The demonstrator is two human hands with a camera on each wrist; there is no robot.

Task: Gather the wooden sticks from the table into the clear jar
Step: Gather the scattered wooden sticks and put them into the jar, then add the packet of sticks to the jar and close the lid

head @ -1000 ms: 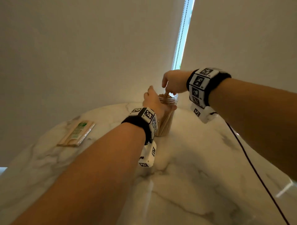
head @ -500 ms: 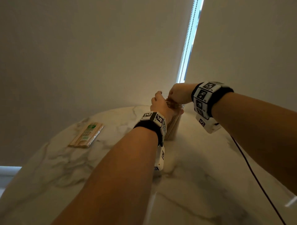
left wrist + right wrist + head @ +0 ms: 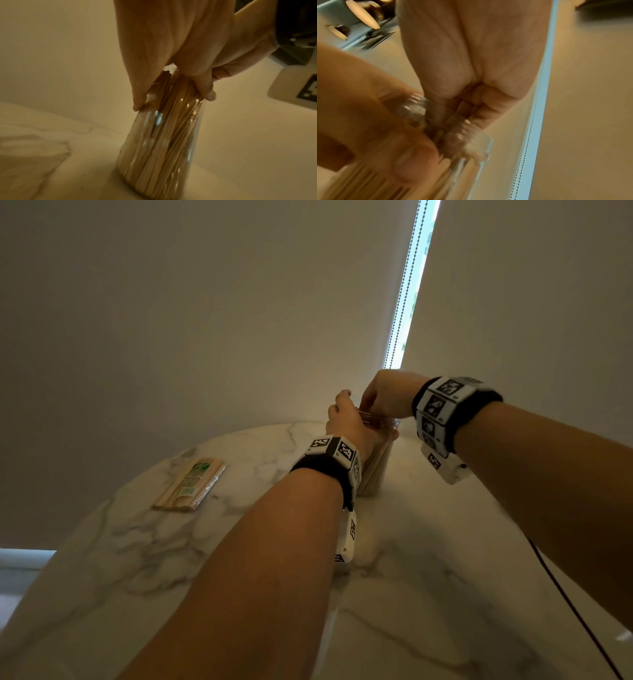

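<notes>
The clear jar [image 3: 375, 470] stands upright on the marble table [image 3: 445, 577], packed with wooden sticks [image 3: 164, 135]. My left hand [image 3: 346, 422] grips the jar's upper part from the near side, thumb on one side and fingers on the other [image 3: 173, 100]. My right hand [image 3: 373, 409] hovers over the jar mouth with its fingers curled and bunched, the tips dipping into the opening [image 3: 462, 108] and pinching the tops of the sticks. The rim [image 3: 476, 146] is blurred, so the exact contact is hard to read.
A wrapped packet of wooden sticks [image 3: 190, 486] lies on the table to the left, well apart from the jar. A black cable [image 3: 565, 604] runs along the right side. Roller blinds with a bead chain [image 3: 404, 285] hang behind the table's far edge.
My right hand has dropped from just above the jar onto its mouth. The left hand keeps its hold on the jar. The head view has tilted upward.
</notes>
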